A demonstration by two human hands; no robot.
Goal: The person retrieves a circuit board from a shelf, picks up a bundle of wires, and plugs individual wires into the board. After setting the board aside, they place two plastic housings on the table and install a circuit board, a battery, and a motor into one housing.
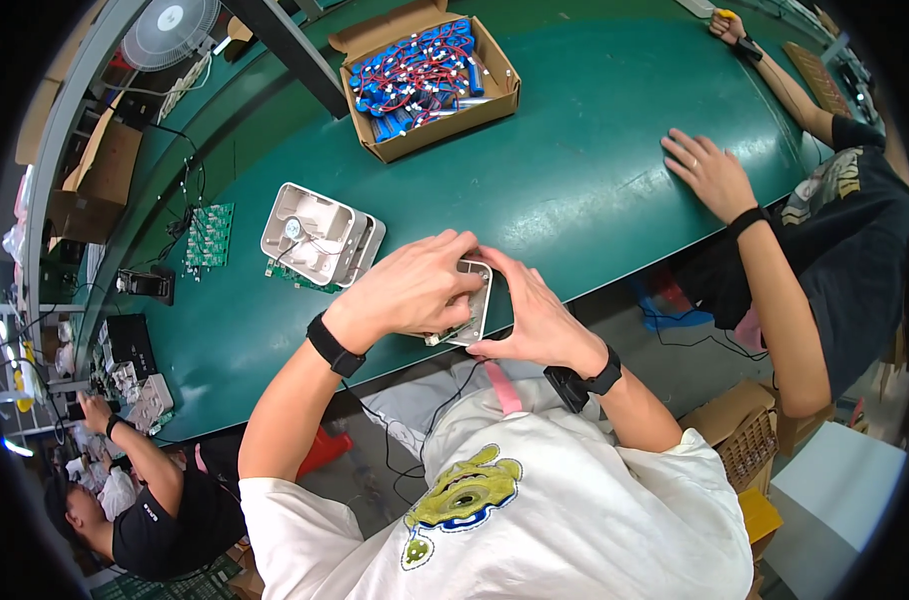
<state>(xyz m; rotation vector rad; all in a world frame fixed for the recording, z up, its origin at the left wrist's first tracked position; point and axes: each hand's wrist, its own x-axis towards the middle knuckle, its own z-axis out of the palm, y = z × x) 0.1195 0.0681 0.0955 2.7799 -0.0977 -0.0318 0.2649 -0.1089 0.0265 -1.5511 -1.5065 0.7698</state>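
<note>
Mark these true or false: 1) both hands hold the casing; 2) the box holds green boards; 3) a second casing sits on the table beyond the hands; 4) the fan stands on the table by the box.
1) True: left hand and right hand both grip the casing.
2) False: the box holds blue cells with red wires; the green boards lie on the table.
3) True: a second casing sits there, apart from the hands.
4) False: the fan stands off the table, at the upper left.
</note>
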